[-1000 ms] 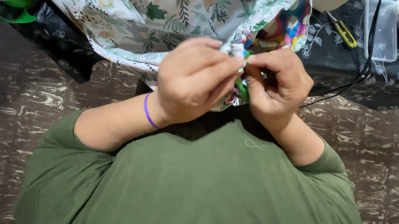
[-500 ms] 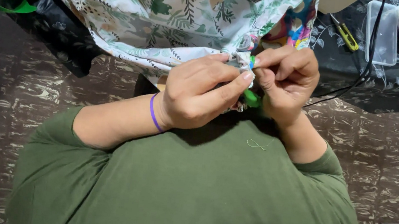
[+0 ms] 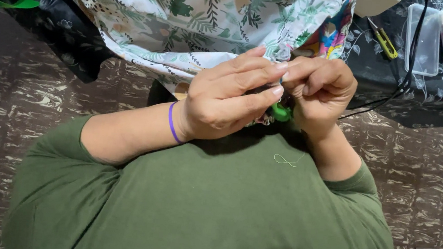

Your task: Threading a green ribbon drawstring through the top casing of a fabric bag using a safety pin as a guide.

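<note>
- The printed cloth (image 3: 188, 24) hangs from the bench edge down to both hands; its hem is pinched between them, above the green shirt (image 3: 208, 204).
- Left hand (image 3: 229, 101): grip closed, fingertips pressed on the hem.
- Right hand (image 3: 320, 88): grip closed on the same hem, touching the left fingertips.
- A small green piece (image 3: 281, 113) shows just under the hands; whether either hand holds it, I cannot tell.
- Snips (image 3: 384, 40) and a clear box (image 3: 427, 39) lie on the bench, well apart.

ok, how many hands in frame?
2. Left hand and right hand meet at centre, pinching the printed fabric edge. No other person's hands show.
</note>
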